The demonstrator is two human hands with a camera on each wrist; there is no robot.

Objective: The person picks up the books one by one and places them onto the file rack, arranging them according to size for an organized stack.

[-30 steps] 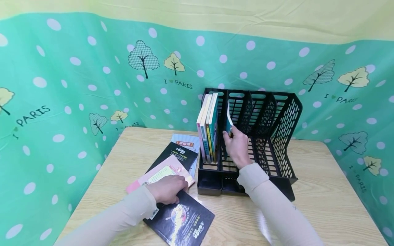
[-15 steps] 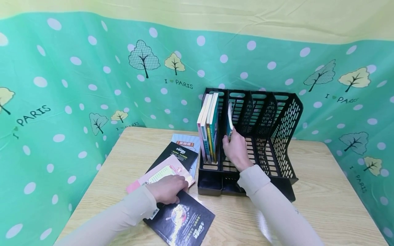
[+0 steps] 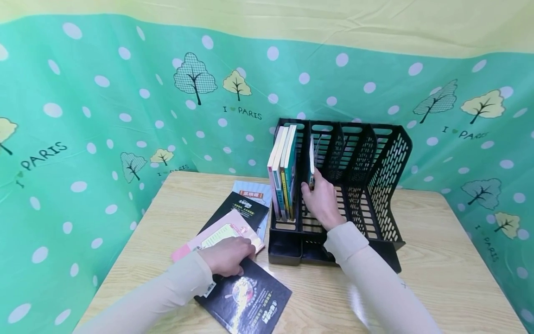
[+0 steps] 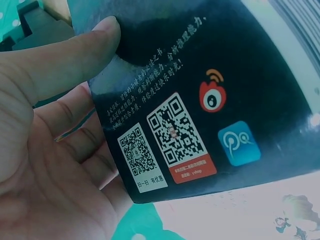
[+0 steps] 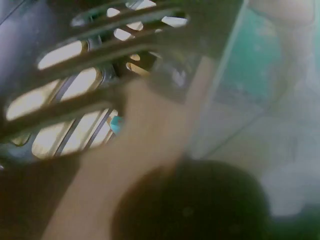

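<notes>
jutting from right hand [image 3: 321, 200], thin book [image 3: 311, 160]

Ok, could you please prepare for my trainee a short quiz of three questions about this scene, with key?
1. What does the left hand pinch?
2. Fill in: the right hand holds a thin white-edged book in the ____ compartment, counted from the left, of the black slotted plastic rack.
3. True or false: the upright books stand in the rack's rightmost compartment.

Key:
1. The nearer glossy black book.
2. Second.
3. False; the row of upright books is at the rack's left end.
</notes>
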